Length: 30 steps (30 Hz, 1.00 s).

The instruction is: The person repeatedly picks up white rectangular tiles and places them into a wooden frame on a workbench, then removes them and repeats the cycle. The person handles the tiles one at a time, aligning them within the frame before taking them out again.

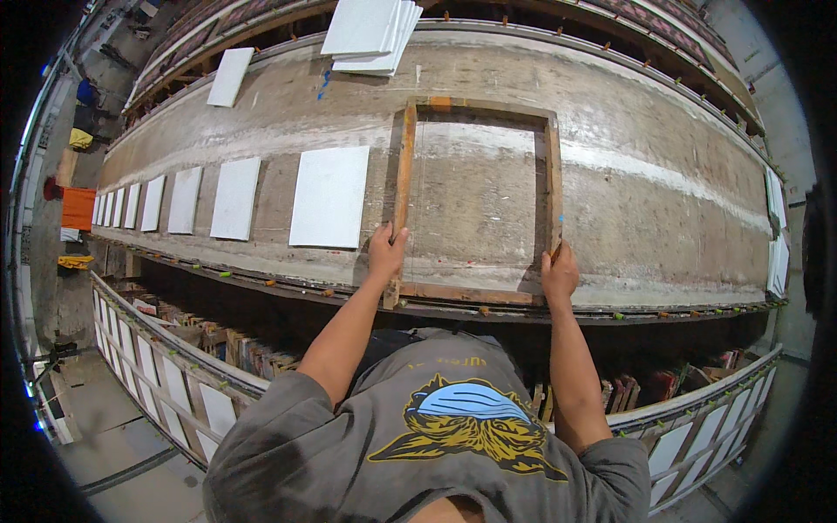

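A rectangular wooden frame point(406, 174) is held over the long work table point(663, 235), whose stained top shows through its opening. My left hand point(385, 253) is closed round its left side bar, near the lower corner. The right side bar is gripped low down by my right hand point(560, 272). The frame's near bar lies close to the table's front edge; whether it rests on the top or hovers just above, I cannot tell. Just left of the frame lies a flat white panel point(330, 197), apart from my left hand.
Further white panels point(235, 199) lie in a row leftward. A stack of white sheets point(370, 35) sits at the far edge, with a lone panel point(230, 77) left of it. More sheets point(776, 235) lie at the right end. Behind me runs another table point(174, 383) bearing white panels.
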Available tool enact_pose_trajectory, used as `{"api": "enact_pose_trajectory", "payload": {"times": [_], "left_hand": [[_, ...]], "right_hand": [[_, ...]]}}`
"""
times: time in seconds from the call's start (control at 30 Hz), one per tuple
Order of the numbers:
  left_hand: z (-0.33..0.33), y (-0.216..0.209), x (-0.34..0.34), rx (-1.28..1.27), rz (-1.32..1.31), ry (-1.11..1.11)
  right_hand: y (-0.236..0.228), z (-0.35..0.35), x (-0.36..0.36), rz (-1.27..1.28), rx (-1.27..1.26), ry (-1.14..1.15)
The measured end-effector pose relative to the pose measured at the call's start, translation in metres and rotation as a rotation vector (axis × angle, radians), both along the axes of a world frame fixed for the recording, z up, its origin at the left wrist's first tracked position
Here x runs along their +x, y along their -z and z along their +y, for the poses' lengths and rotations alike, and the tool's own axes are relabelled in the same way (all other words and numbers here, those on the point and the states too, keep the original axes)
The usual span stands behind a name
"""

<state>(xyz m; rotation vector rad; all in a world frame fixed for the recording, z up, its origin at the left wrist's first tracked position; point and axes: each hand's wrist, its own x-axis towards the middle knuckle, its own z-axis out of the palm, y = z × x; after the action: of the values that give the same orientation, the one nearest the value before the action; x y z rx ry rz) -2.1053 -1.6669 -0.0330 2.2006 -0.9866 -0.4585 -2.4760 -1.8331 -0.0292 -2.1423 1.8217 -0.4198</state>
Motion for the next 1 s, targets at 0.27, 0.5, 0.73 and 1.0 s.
{"api": "enact_pose_trajectory", "payload": {"times": [0.27,0.5,0.73,1.0], "left_hand": [[0.001,0.016,0.004,0.028,0.019,-0.003],[0.002,0.012,0.004,0.05,0.04,0.051],[-0.001,0.003,-0.002,0.089,-0.006,0.023],[-0.012,-0.024,0.001,0.061,0.008,-0.082]], "right_hand": [[-0.001,-0.001,-0.001,-0.021,-0.018,-0.019],[-0.002,0.002,-0.002,-0.015,0.007,0.016],[-0.009,0.003,0.003,0.069,0.031,0.04],[-0.054,-0.012,0.055,0.198,-0.135,-0.059]]}}
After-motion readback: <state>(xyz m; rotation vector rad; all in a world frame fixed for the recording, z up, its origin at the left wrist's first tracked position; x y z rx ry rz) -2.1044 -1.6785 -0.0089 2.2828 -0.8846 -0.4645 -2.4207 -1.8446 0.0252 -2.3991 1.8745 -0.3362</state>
